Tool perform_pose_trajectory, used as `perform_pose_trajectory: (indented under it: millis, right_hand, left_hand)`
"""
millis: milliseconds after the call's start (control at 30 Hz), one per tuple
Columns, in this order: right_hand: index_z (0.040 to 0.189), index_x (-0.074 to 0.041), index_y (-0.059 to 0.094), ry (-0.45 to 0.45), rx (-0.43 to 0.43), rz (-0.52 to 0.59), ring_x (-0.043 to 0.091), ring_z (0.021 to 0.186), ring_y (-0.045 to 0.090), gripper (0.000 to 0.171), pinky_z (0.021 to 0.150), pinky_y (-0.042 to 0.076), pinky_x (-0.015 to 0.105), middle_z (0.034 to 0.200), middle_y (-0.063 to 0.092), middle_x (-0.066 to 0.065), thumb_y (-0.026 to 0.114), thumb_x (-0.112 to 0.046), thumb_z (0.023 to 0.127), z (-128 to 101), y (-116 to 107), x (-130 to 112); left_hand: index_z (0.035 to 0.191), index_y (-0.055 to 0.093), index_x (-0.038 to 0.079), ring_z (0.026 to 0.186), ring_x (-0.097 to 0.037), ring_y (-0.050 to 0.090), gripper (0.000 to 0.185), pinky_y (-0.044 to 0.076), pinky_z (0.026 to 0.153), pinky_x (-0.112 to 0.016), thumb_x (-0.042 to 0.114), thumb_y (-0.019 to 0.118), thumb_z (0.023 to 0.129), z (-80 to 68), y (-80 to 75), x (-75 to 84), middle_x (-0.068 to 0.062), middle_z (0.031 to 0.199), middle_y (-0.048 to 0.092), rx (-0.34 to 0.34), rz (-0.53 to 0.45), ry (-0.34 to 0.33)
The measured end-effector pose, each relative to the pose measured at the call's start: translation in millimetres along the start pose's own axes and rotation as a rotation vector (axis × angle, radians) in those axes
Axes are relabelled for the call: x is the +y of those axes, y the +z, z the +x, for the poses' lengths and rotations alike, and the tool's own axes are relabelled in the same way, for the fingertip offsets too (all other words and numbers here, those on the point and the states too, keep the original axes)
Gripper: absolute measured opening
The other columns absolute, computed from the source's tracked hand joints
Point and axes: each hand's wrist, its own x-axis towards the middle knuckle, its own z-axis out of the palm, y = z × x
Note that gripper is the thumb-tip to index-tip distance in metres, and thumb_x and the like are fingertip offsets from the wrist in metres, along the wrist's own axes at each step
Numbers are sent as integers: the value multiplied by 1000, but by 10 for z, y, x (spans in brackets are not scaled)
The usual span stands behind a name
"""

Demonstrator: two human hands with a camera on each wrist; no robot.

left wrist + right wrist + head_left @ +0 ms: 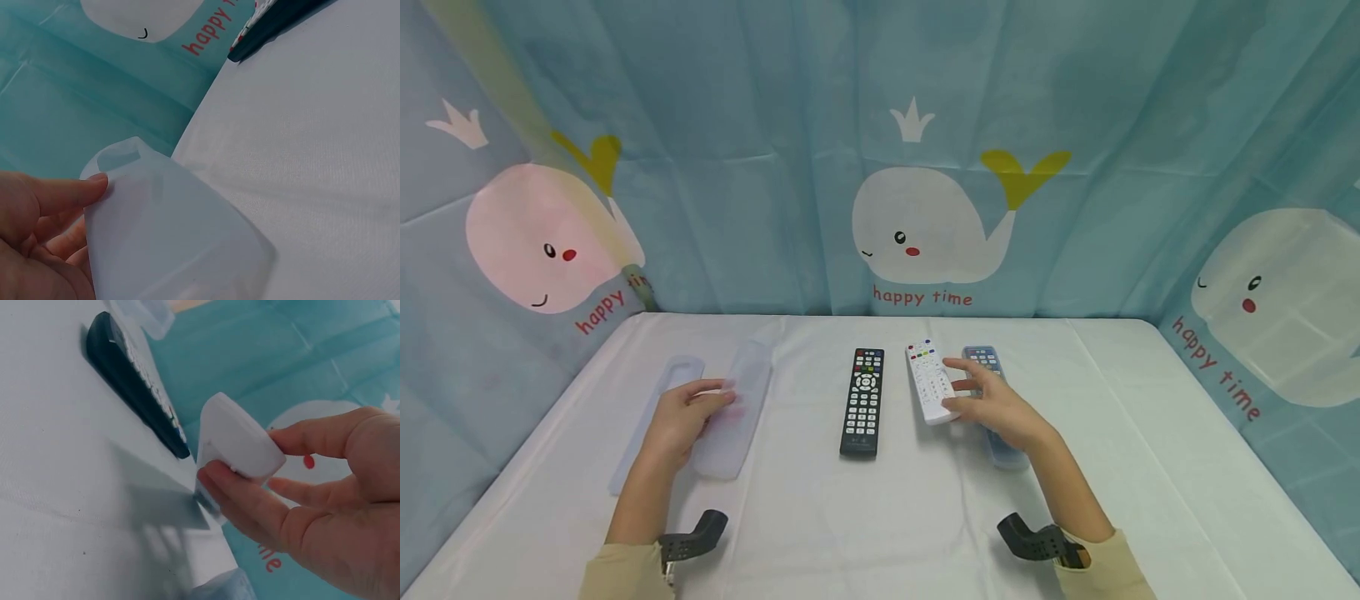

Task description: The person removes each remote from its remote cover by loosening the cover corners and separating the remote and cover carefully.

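White-clothed table (880, 517): your left hand (681, 421) grips a clear sleeve (733, 408) at left; your right hand (1000, 408) pinches the white remote (929, 381), centre-right. Pick-up stage; next, judged: align remote with sleeve mouth.

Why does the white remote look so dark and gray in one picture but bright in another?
In the right wrist view the white remote is backlit and dim, throwing a shadow on the table; in the head view it is evenly lit and bright. The left wrist view is soft, its silicone cover slightly blurred.
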Motion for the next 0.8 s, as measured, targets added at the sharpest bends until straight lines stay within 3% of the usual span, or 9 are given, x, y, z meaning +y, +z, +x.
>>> perform_pose_trajectory:
  millis: [267,800]
  right_hand:
    - [154,-3,47,63,9,-39,33,111,64,57,86,60,37,139,52,33,62,-1,100,4,72,28]
    - [143,-7,61,162,48,-48,26,90,63,57,69,61,32,113,57,23,73,9,89,23,162,34]
  left_hand:
    - [145,52,-12,72,-2,54,54,47,63,-22,19,68,104,32,-29,-44,17,83,67,12,8,-39]
    - [143,52,-14,75,-2,54,53,46,65,-22,15,68,102,35,-30,-80,14,81,68,56,46,-51]
